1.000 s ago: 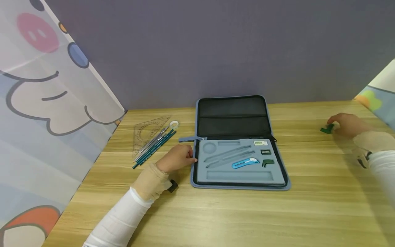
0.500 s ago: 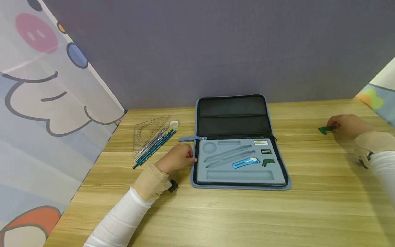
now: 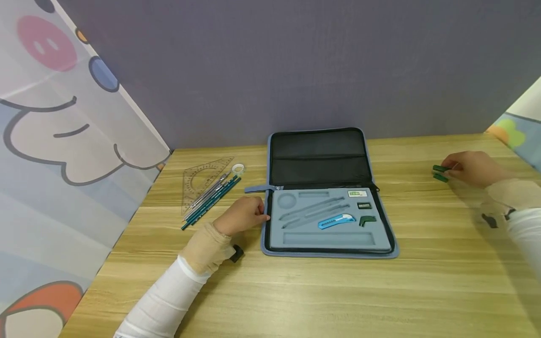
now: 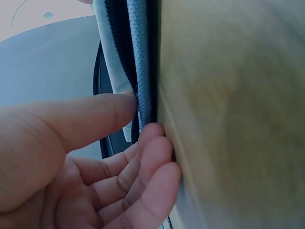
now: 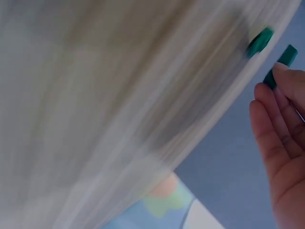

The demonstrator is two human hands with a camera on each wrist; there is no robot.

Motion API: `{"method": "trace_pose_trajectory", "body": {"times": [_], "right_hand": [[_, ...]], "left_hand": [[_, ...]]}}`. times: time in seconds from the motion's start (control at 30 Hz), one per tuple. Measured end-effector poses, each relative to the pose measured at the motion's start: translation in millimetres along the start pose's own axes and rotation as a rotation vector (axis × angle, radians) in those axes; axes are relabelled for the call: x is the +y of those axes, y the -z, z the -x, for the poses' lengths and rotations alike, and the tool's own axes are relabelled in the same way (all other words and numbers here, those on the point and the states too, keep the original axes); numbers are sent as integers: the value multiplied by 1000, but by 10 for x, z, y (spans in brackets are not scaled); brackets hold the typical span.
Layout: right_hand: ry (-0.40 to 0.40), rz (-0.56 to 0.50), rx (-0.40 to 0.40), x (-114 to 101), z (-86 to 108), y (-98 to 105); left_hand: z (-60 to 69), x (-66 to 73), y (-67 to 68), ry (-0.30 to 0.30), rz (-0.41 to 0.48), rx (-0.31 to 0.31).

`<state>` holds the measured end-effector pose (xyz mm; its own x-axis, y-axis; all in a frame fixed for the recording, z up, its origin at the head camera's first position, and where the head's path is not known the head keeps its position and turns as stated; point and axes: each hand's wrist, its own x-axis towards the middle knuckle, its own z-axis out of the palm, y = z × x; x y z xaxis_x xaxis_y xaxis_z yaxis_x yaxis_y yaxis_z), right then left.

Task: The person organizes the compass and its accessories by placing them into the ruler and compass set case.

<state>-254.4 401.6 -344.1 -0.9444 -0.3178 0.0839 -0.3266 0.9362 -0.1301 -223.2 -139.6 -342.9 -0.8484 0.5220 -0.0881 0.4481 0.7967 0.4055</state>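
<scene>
My left hand [image 3: 241,216] pinches the left edge of an open blue zip case [image 3: 276,243]. In the left wrist view, the thumb lies on the zipper side and the other fingers curl against the outer edge [image 4: 139,52]. Far to the right, my right hand [image 3: 475,168] pinches a small dark green piece [image 5: 288,56] between thumb and fingers. A second green piece [image 5: 260,43] lies on the table close to the fingertips. The case's grey insert holds a blue utility knife [image 3: 336,221], an eraser [image 3: 357,194], a pencil sharpener [image 3: 364,205] and a green angled piece [image 3: 367,220].
Left of the case lie several green pencils and silver rods [image 3: 213,202], partly over a clear set square [image 3: 196,180]. A white tape roll [image 3: 238,169] sits beside them. A grey partition [image 3: 321,70] borders the table's back edge.
The green pieces at my right hand now show as two separate parts, one held up from the other. The right hand has shifted slightly. My left hand stays on the case edge.
</scene>
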Motion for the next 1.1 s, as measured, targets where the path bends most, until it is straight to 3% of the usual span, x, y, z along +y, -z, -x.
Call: {"method": "trace_pose_trajectory", "body": {"times": [0.57,0.83,1.1], "right_hand": [[95,-128,58,-1015,-254,74],[182,-220,29,-1501,-320,48],[281,-220,-38,-1974,-408,15]], "left_hand": [[0,9,9,-3,9,-7],[-1,0,4,7,9,-7],[4,11,19,14,2,-11]]}}
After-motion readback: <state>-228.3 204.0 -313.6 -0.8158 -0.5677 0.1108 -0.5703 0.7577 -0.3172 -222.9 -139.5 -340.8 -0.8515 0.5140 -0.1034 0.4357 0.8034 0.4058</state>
